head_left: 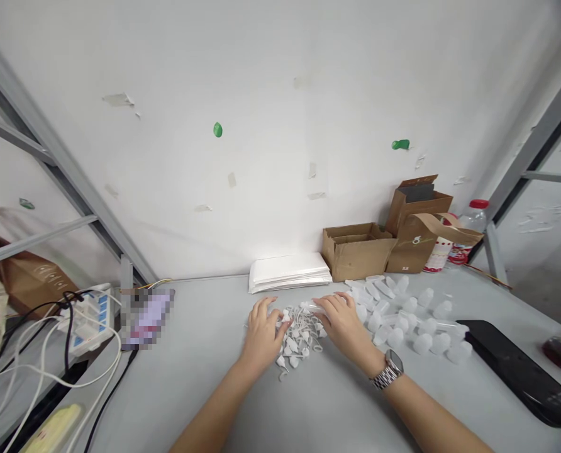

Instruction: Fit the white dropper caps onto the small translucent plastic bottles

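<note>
Small white plastic parts with curled strips [303, 333] lie in a pile on the grey table [190, 390]. At the pile's left edge is my left hand [261, 333], its fingertips pinched around a small white part. My right hand [341, 321], with a metal-band watch on the wrist, is over the pile's right side; thumb and fingers hold a clear, slim piece at its upper edge. To the right of that hand, many translucent plastic cups or caps [412, 321] are spread on the table.
White flat sheets [287, 270] are stacked by the wall, beside an open cardboard box [358, 255] and a brown paper bag [410, 242]. A black flat object [521, 371] lies at right. On the left are a phone [148, 318], a power strip [89, 318] and cables.
</note>
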A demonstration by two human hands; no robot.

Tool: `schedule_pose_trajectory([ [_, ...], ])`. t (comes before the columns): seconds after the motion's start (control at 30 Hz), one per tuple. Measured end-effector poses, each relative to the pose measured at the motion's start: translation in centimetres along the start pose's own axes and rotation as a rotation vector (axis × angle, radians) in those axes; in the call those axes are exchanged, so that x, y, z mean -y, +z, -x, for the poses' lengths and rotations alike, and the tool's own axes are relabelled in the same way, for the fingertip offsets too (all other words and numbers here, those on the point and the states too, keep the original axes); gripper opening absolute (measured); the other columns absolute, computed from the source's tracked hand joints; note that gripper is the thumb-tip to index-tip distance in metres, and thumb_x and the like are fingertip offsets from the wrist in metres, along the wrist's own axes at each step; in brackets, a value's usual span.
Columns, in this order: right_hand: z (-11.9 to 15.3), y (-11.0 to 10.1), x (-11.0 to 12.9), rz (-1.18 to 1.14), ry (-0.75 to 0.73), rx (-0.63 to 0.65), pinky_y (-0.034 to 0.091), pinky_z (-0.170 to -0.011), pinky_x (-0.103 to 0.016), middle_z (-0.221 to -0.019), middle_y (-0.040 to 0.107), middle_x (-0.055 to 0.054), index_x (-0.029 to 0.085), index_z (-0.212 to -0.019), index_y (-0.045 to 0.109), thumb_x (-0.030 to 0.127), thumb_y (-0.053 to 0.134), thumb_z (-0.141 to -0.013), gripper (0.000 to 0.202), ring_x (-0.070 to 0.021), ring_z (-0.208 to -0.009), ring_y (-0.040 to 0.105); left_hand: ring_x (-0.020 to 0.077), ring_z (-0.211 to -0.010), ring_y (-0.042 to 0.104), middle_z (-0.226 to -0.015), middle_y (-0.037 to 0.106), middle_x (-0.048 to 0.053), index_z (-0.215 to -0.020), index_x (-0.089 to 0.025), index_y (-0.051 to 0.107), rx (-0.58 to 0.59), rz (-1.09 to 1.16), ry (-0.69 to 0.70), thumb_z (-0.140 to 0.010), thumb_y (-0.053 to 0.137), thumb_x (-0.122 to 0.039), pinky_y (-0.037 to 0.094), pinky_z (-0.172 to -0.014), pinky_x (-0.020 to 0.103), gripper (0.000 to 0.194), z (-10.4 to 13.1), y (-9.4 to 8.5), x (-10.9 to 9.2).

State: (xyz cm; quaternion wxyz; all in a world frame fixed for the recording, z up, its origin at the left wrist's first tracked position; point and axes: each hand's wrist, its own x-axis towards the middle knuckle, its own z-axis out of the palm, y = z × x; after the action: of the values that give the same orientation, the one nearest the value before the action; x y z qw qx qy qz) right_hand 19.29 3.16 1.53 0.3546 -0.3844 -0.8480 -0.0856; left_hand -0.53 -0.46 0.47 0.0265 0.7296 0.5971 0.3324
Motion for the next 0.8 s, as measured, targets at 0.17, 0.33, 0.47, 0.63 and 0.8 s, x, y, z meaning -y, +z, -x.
schedule_pose_trajectory([
  [0.17,0.5,0.5,1.4,-0.055,-0.077,0.025,0.032,-0.088,-0.045,-0.084,0.062,-0.005,0.017,-0.1,0.052,0.012,0.043,-0.085,0.019,-0.019,-0.08,0.055,0.023,-0.118,0.035,-0.121,0.046,0.005,-0.093,-0.025,0.059,0.045,0.135,-0.036,-0.084,0.041,-0.038,0.031,-0.098,0.047,0.023,0.2,-0.1,-0.6],
  [0.33,0.6,0.7,1.5,-0.039,-0.102,0.04,0.029,-0.093,-0.047,-0.082,0.061,-0.004,0.016,-0.096,0.051,0.003,0.041,-0.081,0.022,-0.0174,-0.079,0.054,0.0243,-0.119,0.034,-0.115,0.053,0.004,-0.069,-0.023,0.062,0.124,0.257,0.003,-0.083,0.046,-0.033,0.03,-0.098,0.048,0.023,0.1,0.2,-0.9],
  [0.47,-0.1,-0.3,-0.1,0.048,-0.178,0.098,0.021,-0.098,-0.051,-0.085,0.062,-0.002,0.019,-0.091,0.053,-0.001,0.039,-0.08,0.026,-0.017,-0.083,0.052,0.0242,-0.117,0.037,-0.111,0.056,0.004,-0.059,-0.023,0.063,0.174,0.316,0.056,-0.083,0.045,-0.029,0.031,-0.098,0.047,0.03,-0.2,-0.2,-1.1],
  [0.63,-0.7,-1.8,-0.5,0.146,-0.241,0.046,0.017,-0.1,-0.053,-0.092,0.063,-0.002,0.02,-0.093,0.054,0.002,0.035,-0.084,0.028,-0.0167,-0.089,0.05,0.0234,-0.116,0.039,-0.11,0.057,0.004,-0.055,-0.023,0.062,0.161,0.371,0.067,-0.082,0.045,-0.031,0.034,-0.097,0.044,0.033,-0.5,-0.9,-1.9],
  [0.8,-0.9,-2.5,-1.2,0.175,-0.199,0.023,0.017,-0.1,-0.051,-0.092,0.064,-0.001,0.022,-0.09,0.055,0.001,0.033,-0.084,0.031,-0.017,-0.089,0.051,0.022,-0.116,0.039,-0.109,0.057,0.003,-0.053,-0.022,0.057,0.137,0.371,0.06,-0.084,0.042,-0.03,0.033,-0.096,0.041,0.035,-0.3,-1.0,-1.9],
])
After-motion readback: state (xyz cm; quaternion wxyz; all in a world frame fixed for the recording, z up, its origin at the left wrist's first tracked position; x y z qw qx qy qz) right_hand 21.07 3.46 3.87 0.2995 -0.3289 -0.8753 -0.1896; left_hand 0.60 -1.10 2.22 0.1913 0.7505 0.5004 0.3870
